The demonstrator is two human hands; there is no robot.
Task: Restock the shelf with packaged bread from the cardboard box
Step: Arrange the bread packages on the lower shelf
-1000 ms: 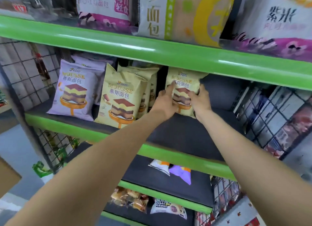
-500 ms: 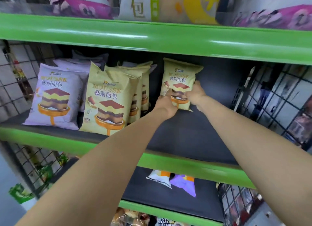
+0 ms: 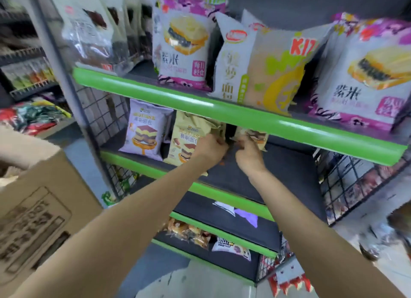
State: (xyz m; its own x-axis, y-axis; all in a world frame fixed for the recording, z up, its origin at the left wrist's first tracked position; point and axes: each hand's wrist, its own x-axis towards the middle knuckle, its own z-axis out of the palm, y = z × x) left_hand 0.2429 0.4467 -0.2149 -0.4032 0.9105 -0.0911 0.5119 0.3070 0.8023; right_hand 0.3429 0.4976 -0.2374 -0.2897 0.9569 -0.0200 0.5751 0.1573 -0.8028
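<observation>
Both hands reach under the green shelf lip: right hand [image 3: 249, 156] fingers pinch upright tan bread pack [image 3: 255, 137], left hand [image 3: 210, 147] curled just left, grip unclear.

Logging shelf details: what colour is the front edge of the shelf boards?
Bright green front edge, clearest in the head view; the boards' tops are dark grey.

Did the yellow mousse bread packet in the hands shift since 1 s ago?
Cannot tell: the camera moved. The yellow mousse bread packet still stands right of the yellow packet row, its top now hidden behind the green shelf edge.
</observation>
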